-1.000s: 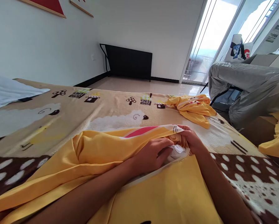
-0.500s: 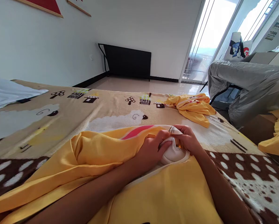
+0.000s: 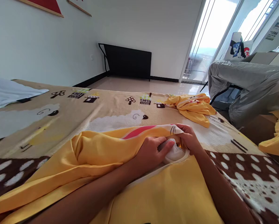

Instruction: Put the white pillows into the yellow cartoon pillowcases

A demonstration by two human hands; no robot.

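In front of me lies a yellow fabric cover (image 3: 102, 147), which looks like a pillowcase, with a pink stripe and black whisker lines near its far edge. A white padded piece (image 3: 174, 155), perhaps a pillow's corner, shows in its opening. My left hand (image 3: 152, 151) is closed on the cover's edge at the left of the opening, its thumb lying over the white piece. My right hand (image 3: 188, 138) pinches the cover's white-trimmed edge at the far right corner. Some of its fingers are hidden behind the cloth.
Beneath is a bed with a patterned fleece blanket (image 3: 111, 109). A crumpled yellow cloth (image 3: 192, 107) lies at its far right. White fabric (image 3: 11, 91) is at far left. Right of the bed stand plastic-wrapped furniture (image 3: 251, 77) and another yellow cloth (image 3: 276, 137). A black panel (image 3: 129, 62) leans by the wall.
My left hand has drawn back slightly left and down, its fingers now apart from my right hand. The right fingers have shifted slightly along the cover's edge.
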